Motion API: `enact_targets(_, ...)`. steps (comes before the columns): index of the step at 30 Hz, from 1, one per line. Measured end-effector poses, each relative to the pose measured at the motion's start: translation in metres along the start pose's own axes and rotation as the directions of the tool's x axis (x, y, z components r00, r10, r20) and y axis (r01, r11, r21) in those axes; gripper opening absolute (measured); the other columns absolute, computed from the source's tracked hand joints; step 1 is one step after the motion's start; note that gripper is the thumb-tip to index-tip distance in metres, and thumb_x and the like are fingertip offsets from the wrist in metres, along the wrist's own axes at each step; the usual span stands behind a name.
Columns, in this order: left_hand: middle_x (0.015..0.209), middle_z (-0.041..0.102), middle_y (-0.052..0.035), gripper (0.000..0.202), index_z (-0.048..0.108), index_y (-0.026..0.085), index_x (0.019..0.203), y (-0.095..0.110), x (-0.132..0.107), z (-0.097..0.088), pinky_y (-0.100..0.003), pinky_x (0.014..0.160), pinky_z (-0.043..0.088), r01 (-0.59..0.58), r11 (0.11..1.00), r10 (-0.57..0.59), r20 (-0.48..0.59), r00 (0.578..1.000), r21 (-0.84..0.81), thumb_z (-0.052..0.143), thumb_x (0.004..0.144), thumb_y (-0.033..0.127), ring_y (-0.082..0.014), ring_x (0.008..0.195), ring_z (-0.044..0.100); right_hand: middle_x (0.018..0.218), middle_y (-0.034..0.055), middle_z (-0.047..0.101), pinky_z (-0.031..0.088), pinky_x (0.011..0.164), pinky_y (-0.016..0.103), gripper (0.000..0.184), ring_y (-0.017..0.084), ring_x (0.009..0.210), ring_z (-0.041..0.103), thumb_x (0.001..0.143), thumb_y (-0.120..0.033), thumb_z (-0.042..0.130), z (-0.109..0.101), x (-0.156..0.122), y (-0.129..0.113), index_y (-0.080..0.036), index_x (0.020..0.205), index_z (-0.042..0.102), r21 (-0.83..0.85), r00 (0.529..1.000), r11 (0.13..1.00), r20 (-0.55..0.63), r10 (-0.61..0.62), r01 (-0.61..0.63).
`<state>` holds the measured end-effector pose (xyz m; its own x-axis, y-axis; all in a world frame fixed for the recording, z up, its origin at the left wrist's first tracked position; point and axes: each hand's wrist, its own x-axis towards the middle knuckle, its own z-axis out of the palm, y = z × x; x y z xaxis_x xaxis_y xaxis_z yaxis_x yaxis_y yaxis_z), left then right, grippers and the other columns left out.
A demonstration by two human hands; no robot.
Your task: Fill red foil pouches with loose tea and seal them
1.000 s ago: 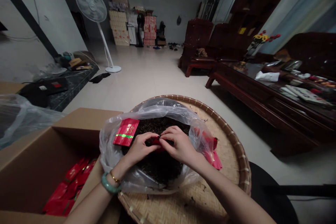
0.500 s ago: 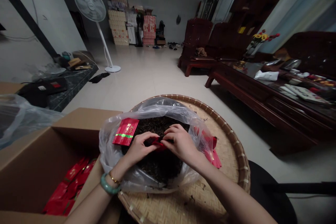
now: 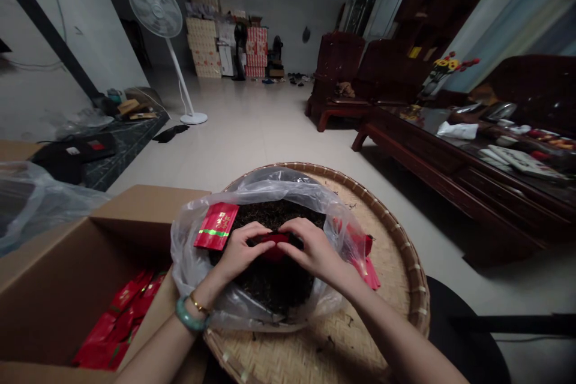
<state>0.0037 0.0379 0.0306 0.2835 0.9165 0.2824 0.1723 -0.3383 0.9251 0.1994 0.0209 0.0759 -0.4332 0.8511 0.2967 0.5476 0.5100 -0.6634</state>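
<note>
Between my two hands is a small red packet [image 3: 275, 251], pinched at its upper edge over the dark loose tea leaves [image 3: 274, 288]. My left hand [image 3: 240, 252] grips its left side, thumb and fingers curled in. From the other side my right hand [image 3: 310, 247] grips it the same way, and the two thumbs nearly meet. Fingers cover much of the packet. The leaves fill a clear plastic bag [image 3: 191, 264] on a round woven bamboo tray [image 3: 360, 336]. Another red packet [image 3: 216, 225] with a green stripe lies at the bag's left rim.
An open cardboard box [image 3: 144, 207] at the left holds several red packets [image 3: 114, 324]. More red packets [image 3: 369, 273] lie on the tray's right side. Beyond are a white standing fan [image 3: 155, 9], stacked cartons [image 3: 204, 48] and a dark wooden table [image 3: 450, 162].
My right hand's fingers have shifted so that both thumbs now press side by side on the red packet. More of the packet's red face shows.
</note>
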Motion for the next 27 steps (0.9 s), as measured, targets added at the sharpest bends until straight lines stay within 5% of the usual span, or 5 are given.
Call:
enact_targets(3,0.072,0.063,-0.0018,0.014,0.070,0.015,0.072,0.006,0.003,0.005,-0.024,0.066,0.046,0.045,0.995,-0.051,-0.060,0.997,-0.089,0.072,0.070,0.029,-0.0143,0.070,0.057,0.091,0.0049,0.068,0.049,0.067,0.029,0.035,0.017,0.079,0.062,0.077,-0.027,0.066,0.010,-0.004,0.009,-0.020,0.111,0.060,0.212,0.973,0.963,-0.124,0.195,-0.166)
enact_targets(7,0.063,0.060,0.0014,0.021,0.064,0.014,0.064,0.013,0.005,0.015,-0.021,0.059,0.044,0.166,0.958,-0.187,-0.069,0.980,-0.233,0.077,0.062,0.031,-0.0113,0.061,0.054,0.074,0.0024,0.070,0.047,0.065,0.027,0.013,0.016,0.068,0.061,0.074,-0.030,0.065,0.016,-0.008,0.015,-0.018,0.078,0.069,0.402,0.944,0.874,-0.062,0.325,-0.275)
enact_targets(12,0.058,0.058,0.0050,0.034,0.059,0.014,0.064,0.016,0.002,0.034,-0.019,0.052,0.042,0.323,0.799,-0.411,-0.068,0.909,-0.507,0.083,0.053,0.035,-0.0074,0.052,0.051,0.064,0.0002,0.066,0.042,0.055,0.025,0.019,0.012,0.056,0.054,0.067,-0.035,0.070,0.015,-0.012,0.019,-0.017,0.071,0.070,0.592,0.881,0.724,-0.050,0.470,-0.353)
enact_targets(17,0.055,0.060,0.0062,0.038,0.055,0.015,0.061,0.017,-0.003,0.052,-0.019,0.052,0.045,0.382,0.622,-0.523,0.001,0.852,-0.684,0.086,0.048,0.034,-0.0076,0.049,0.055,0.052,-0.0031,0.056,0.034,0.048,0.022,0.030,0.008,0.047,0.044,0.063,-0.044,0.072,0.019,-0.018,0.022,-0.015,0.062,0.066,0.665,0.866,0.633,0.041,0.498,-0.396)
enact_targets(27,0.074,0.069,-0.0008,0.046,0.062,0.014,0.091,0.016,-0.011,0.067,-0.022,0.061,0.049,0.434,0.580,-0.540,0.073,0.838,-0.689,0.083,0.056,0.037,-0.0123,0.062,0.063,0.042,-0.0065,0.042,0.028,0.039,0.021,0.044,0.006,0.039,0.035,0.063,-0.057,0.068,0.029,-0.022,0.036,-0.017,0.050,0.057,0.689,0.846,0.598,0.041,0.532,-0.410)
